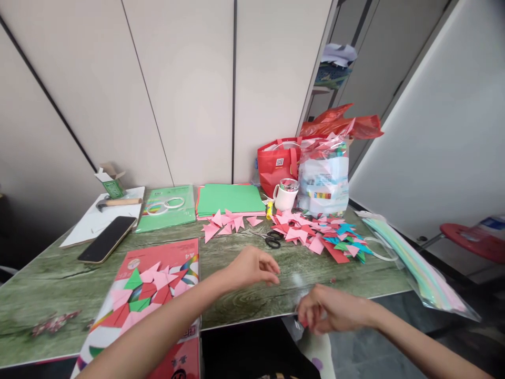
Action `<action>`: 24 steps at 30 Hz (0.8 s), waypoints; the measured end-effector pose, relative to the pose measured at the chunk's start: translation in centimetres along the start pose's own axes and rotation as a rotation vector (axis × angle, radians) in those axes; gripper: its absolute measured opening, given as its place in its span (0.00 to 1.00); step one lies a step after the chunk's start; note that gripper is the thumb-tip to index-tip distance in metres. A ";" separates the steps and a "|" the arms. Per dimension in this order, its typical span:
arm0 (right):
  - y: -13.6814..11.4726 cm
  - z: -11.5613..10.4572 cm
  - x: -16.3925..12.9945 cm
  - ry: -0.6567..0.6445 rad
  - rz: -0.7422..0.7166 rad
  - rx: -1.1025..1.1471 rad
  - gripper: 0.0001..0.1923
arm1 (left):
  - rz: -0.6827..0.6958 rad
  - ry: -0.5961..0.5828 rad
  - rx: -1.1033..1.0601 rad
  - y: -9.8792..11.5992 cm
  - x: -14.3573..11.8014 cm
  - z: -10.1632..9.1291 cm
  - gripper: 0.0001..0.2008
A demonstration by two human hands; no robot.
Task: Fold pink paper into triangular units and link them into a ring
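Two hands over the near edge of the surface (pixel 236 305). Going L to R: phone (pixel 107 239) at 10 o'clock, red paper pack (pixel 165 252) w/ folded triangles on it, left hand (pixel 252 267) fingers loosely curled, holding nothing. Right hand (pixel 329 310) at 4 o'clock from it, fingers pinched together, blurry, can't tell on what. Scissors (pixel 272 240) at 12.

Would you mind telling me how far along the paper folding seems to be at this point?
Done: folded triangles lie in a big pile by the scissors, a pink cluster near the green sheets, and more on the red paper pack. In hand: the right hand pinches something small and blurred at the table edge; the left hand hovers empty. Left: the green sheets remain unfolded.
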State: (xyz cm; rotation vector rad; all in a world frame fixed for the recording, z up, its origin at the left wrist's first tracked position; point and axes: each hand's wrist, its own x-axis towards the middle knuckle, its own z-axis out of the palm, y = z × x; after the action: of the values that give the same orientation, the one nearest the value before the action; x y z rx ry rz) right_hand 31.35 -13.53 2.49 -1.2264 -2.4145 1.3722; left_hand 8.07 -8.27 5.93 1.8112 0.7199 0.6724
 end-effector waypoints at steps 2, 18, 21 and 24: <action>-1.7 -1.1 1.1 -0.081 0.032 0.018 0.12 | -0.020 0.095 0.168 -0.1 -0.2 -1.6 0.08; -11.5 13.0 13.3 -0.039 -0.730 -0.638 0.35 | -0.261 0.334 0.965 -7.7 -15.0 -16.2 0.23; -11.6 13.1 13.9 -0.049 -0.675 -0.624 0.34 | -0.262 0.358 1.067 -9.8 -15.4 -15.8 0.21; -11.8 12.3 14.5 -0.034 -0.638 -0.578 0.32 | -0.195 0.463 1.119 -11.1 -14.6 -16.5 0.19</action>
State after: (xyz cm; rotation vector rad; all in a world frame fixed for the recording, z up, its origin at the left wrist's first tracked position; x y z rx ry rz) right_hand 9.14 -15.06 0.18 -0.3879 -2.9447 0.5390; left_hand -15.50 -5.74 -1.03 2.5308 1.8158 0.5967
